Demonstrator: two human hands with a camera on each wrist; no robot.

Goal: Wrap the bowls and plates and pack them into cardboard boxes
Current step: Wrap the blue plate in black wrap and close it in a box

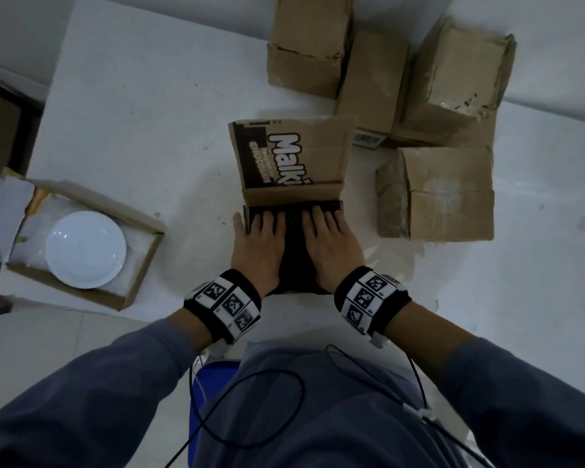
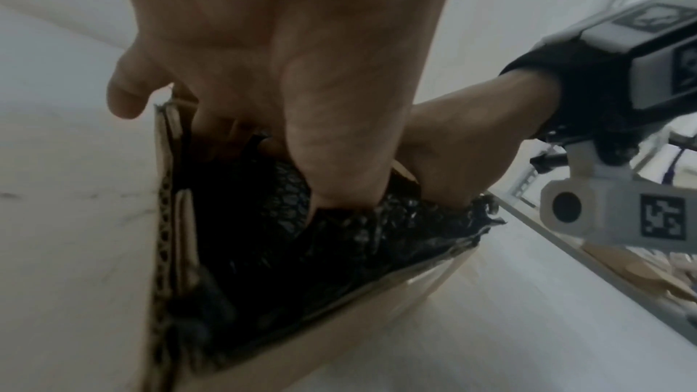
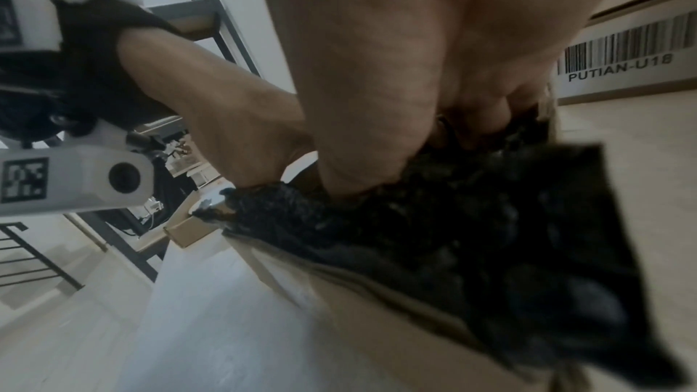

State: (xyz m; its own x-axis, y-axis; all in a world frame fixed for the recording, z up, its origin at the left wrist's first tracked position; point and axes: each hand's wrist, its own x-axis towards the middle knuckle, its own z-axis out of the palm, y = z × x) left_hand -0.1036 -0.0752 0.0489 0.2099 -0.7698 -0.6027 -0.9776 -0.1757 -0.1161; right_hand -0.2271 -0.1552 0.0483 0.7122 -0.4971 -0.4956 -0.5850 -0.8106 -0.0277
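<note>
An open cardboard box (image 1: 293,194) with a printed lid flap (image 1: 294,153) standing up at its far side sits at the table's near edge. A bundle in black bubble wrap (image 1: 296,265) fills it. My left hand (image 1: 260,241) and right hand (image 1: 328,238) lie side by side on the bundle, fingers straight, pressing down. The left little finger hangs outside the box's left wall (image 2: 166,219). The left wrist view shows the left hand (image 2: 301,100) pushing into the black wrap (image 2: 339,249). Seen from the right wrist, the right hand (image 3: 415,70) presses on the wrap (image 3: 490,234). What the wrap holds is hidden.
A white plate (image 1: 86,249) lies in an open box (image 1: 142,261) with white padding at the table's left. Closed cardboard boxes stand right (image 1: 446,194) and at the back (image 1: 304,45), (image 1: 453,82). One low box carries a barcode label (image 3: 622,58). The white table (image 1: 149,130) ends just before my body.
</note>
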